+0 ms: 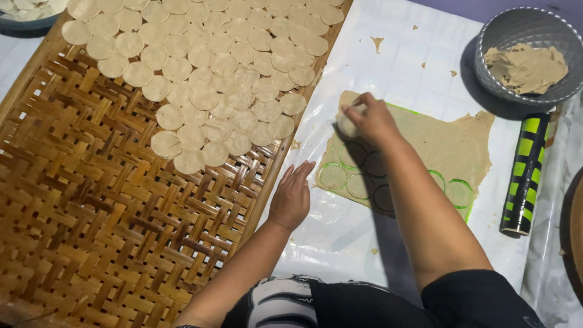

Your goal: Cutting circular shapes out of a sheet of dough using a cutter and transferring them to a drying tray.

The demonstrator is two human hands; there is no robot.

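A thin sheet of beige dough [446,146] lies on white plastic sheeting [401,54], with round cut-outs showing green beneath. My right hand [369,119] is over the sheet's left part, fingers closed on a small round dough disc [347,126]. My left hand [293,195] rests flat and open on the plastic, beside the edge of a large woven bamboo tray [97,231]. Many round dough discs [212,73] lie in overlapping rows on the tray's far half.
A grey basket [516,27] holding dough scraps stands at the far right. A black-and-green striped rolling pin [523,176] lies right of the dough sheet. A dark bowl [27,24] with discs sits at the top left corner.
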